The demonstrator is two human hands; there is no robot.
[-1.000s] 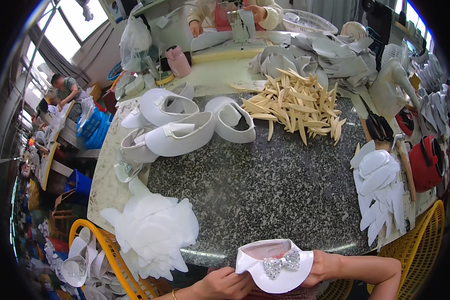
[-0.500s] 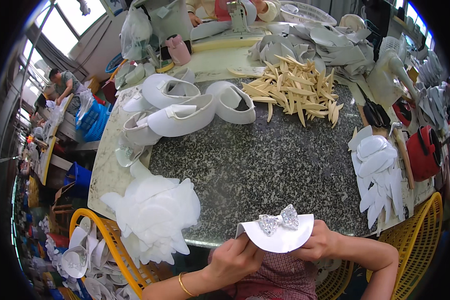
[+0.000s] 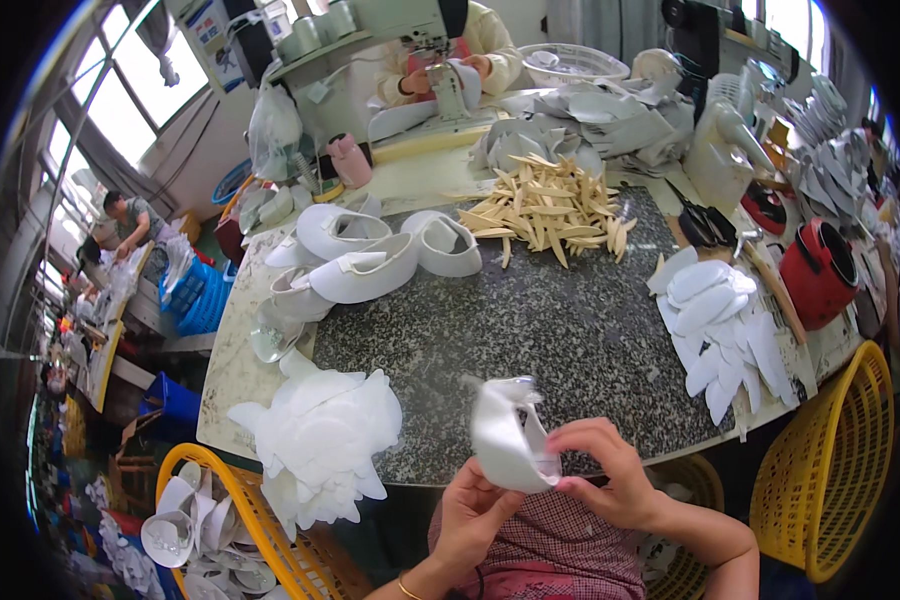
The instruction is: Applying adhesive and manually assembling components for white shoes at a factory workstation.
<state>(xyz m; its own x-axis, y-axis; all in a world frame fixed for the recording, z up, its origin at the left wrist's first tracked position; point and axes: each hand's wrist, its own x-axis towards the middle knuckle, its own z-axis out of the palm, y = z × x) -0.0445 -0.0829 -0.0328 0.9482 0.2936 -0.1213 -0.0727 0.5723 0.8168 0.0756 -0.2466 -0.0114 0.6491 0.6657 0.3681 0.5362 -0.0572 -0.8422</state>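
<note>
A white shoe upper [image 3: 500, 442] is held up over the near edge of a speckled stone slab [image 3: 440, 335], on its side and curled, slightly blurred. My left hand [image 3: 477, 515] pinches its lower edge from below. At its right side, the thumb and fingers of my right hand [image 3: 610, 472] close on the open edge. The glittery bow seen earlier on this piece is mostly turned out of sight. Left of my hands lies a heap of thin white shaped pieces [image 3: 320, 435]. More curved white uppers [image 3: 370, 272] stand at the far left of the slab.
Beige pointed strips [image 3: 550, 210] are piled at the back. White cut pieces [image 3: 715, 310], black-handled scissors [image 3: 705, 222] and a red pot [image 3: 818, 275] lie to the right. Yellow baskets [image 3: 830, 470] flank me. Across the table, a person works at a sewing machine [image 3: 448, 95].
The upper has turned from lying flat, bow facing up, to standing curled on its side. My right hand has shifted along its edge. The whole view has swung slightly.
</note>
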